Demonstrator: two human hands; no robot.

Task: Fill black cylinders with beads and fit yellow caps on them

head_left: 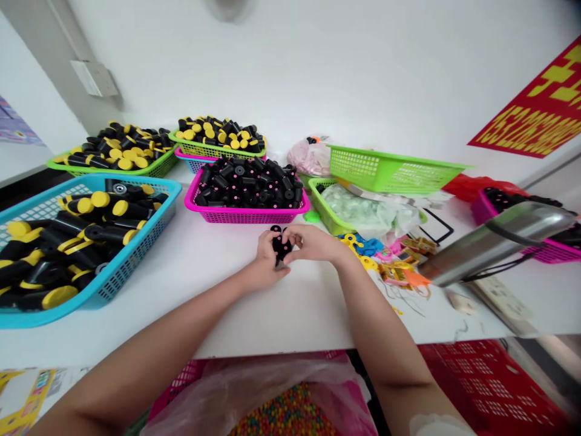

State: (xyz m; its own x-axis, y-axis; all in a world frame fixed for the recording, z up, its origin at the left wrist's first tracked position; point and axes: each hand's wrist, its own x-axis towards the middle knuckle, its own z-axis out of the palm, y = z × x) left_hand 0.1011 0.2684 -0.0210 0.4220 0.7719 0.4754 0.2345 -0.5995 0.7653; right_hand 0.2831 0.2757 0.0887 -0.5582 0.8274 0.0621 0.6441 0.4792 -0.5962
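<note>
Just in front of the magenta basket (247,215) | left hand (265,263) and right hand (313,243) both grasping black pink-dotted pieces (282,247), seemingly cupped together for steadiness | left of that basket: turquoise basket (118,275), presumably placed for easy reach

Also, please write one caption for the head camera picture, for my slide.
Left hand and right hand together holding small black parts over a white table, near a full pink basket.
</note>
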